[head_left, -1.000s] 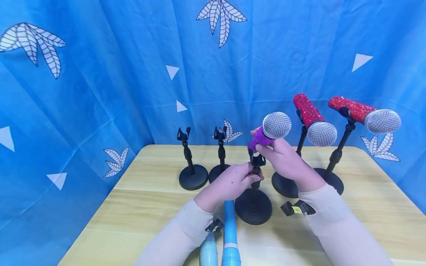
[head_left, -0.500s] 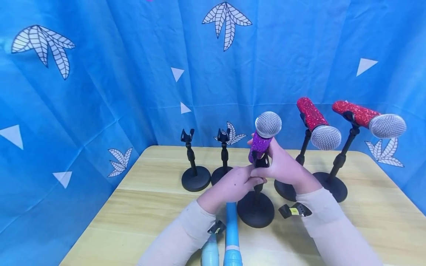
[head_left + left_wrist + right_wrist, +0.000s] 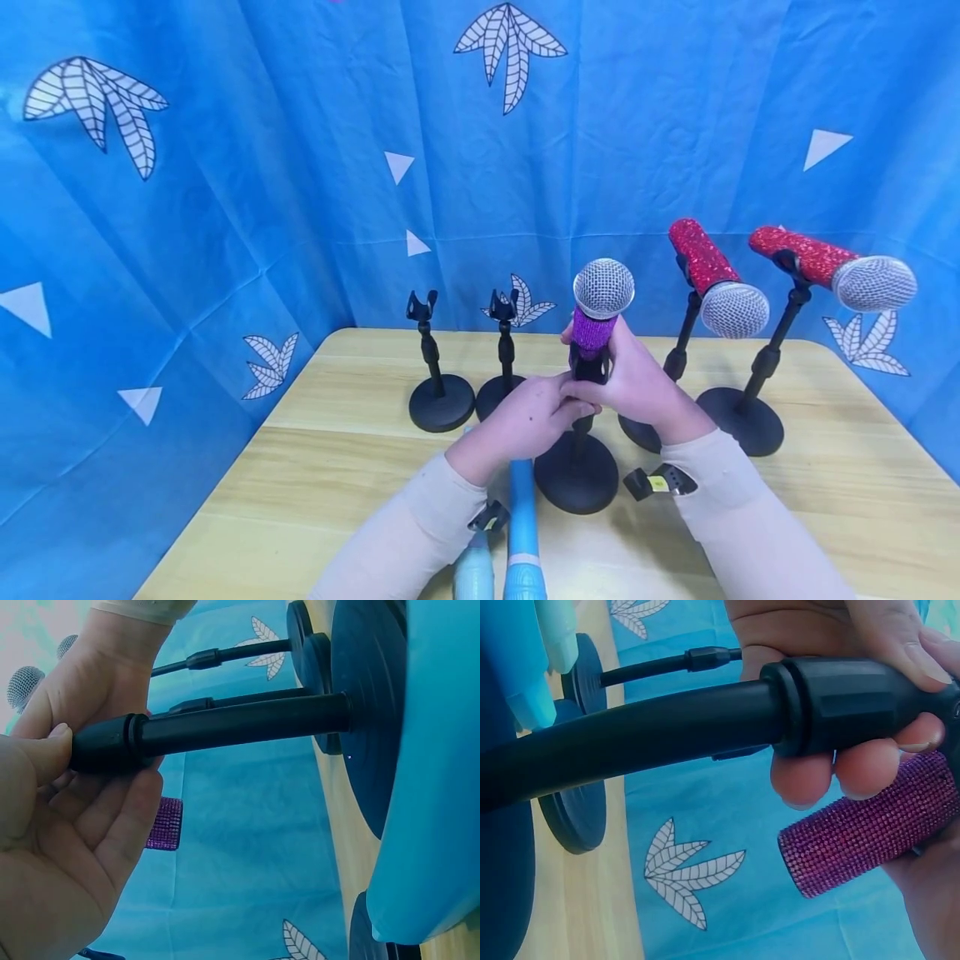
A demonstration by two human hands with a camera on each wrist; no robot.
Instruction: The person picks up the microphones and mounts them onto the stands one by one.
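A purple glitter microphone (image 3: pixel 594 332) with a silver mesh head sits down between the prongs of the clip on a black microphone stand (image 3: pixel 576 473). My right hand (image 3: pixel 643 382) holds the microphone from behind, its thumb lying across in front by the clip. My left hand (image 3: pixel 525 418) grips the stand's pole just below the clip. Seen from the left wrist, the fingers curl round the black collar (image 3: pixel 109 742) of the pole. The purple handle (image 3: pixel 870 825) slants behind the pole in the right wrist view. The two hands touch, and part of the clip is hidden.
Two red glitter microphones (image 3: pixel 705 258) rest in stands (image 3: pixel 742 421) at the right. Two stands with bare clips (image 3: pixel 441 402) are at the back left. Two blue handled microphone-like objects (image 3: pixel 523 533) lie under and beside my left forearm. A blue curtain (image 3: pixel 337 167) hangs behind the table.
The purple microphone has swung from a slant above the clip to upright and moved down into it. My right hand came down against the left, which kept its grip on the pole.
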